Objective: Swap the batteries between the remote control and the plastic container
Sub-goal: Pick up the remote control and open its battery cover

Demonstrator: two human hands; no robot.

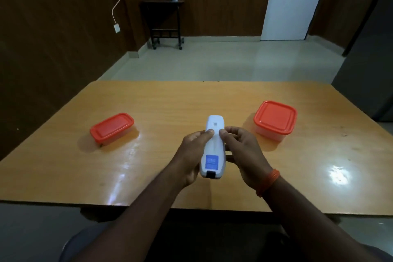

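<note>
Both hands — left hand and right hand — clamped on smooth white remote control, back up, thumbs pressing its cover, above glossy wooden table. Red-lidded plastic containers well apart — rectangular container left, square container right; bare tabletop between.

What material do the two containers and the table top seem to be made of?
Left container and right container: apparently plastic, with opaque orange lids over cloudy, translucent bodies. Table top: wood or wood-look laminate, with visible grain and a glossy finish that mirrors the lights.
</note>
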